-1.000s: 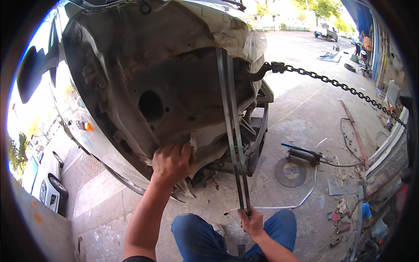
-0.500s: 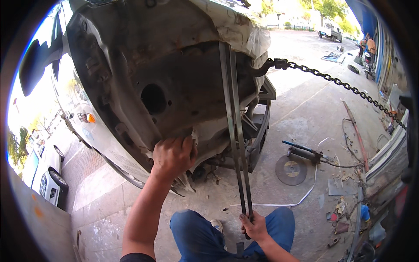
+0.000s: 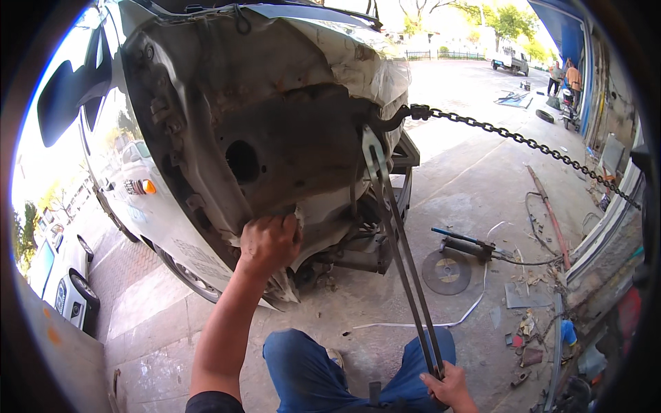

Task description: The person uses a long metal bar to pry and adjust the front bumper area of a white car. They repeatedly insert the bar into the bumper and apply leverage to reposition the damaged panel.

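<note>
In front of me is the damaged, stripped front corner of a white vehicle (image 3: 206,117), its dark inner sheet metal bare, with a round hole in it. My left hand (image 3: 270,242) is closed in a fist on the lower edge of this sheet metal. With my right hand (image 3: 451,387), low by my right knee, I grip the near end of a long, narrow metal bar tool (image 3: 406,268) made of two parallel bars. Its far end is joined and pale, and reaches up beside a dark hook (image 3: 394,122) caught on the body. Whether that end touches the metal I cannot tell.
From the hook a taut chain (image 3: 509,134) runs right toward the wall. On the floor lie a round disc (image 3: 446,272), a cylindrical tool with a hose (image 3: 468,249), a red pole (image 3: 551,213) and scraps (image 3: 527,337). Two people stand far right; a white car (image 3: 62,292) is left.
My right hand has moved right, and the bar tool now slants more, its far end drawn down out of the body. The left hand keeps its grip. My view has shifted slightly.
</note>
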Tool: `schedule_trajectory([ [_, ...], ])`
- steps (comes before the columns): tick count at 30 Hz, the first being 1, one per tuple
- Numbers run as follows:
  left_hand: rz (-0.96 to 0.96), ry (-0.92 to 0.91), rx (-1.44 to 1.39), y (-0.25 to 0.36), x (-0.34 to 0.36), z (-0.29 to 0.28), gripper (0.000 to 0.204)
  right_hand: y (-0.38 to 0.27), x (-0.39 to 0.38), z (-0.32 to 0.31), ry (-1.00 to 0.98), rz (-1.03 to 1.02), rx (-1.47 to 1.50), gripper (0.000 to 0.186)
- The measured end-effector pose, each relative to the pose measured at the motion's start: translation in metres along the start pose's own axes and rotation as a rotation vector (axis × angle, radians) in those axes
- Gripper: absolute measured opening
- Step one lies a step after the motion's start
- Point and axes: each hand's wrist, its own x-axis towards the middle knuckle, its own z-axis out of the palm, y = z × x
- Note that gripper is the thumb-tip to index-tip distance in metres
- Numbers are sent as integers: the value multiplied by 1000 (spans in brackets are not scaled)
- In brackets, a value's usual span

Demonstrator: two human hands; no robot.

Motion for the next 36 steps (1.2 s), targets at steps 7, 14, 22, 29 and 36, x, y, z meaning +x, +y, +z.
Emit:
schedule_trajectory([
  [7, 15, 55, 40, -1, -3, 1, 18, 54, -60, -35, 165, 226, 45, 33],
  [14, -38, -46, -74, -4, -7, 2, 19, 141, -98, -59, 392, 528, 0, 43],
  [22, -85, -22, -110, -3, -8, 3, 24, 374, -169, -116, 76, 398, -848, 56],
  [29, -99, 89, -136, -7, -12, 15, 20, 317, -119, -92, 141, 919, -471, 46],
  [36, -74, 108, -176, -12, -12, 18, 21, 278, -73, -68, 68, 952, -472, 39],
])
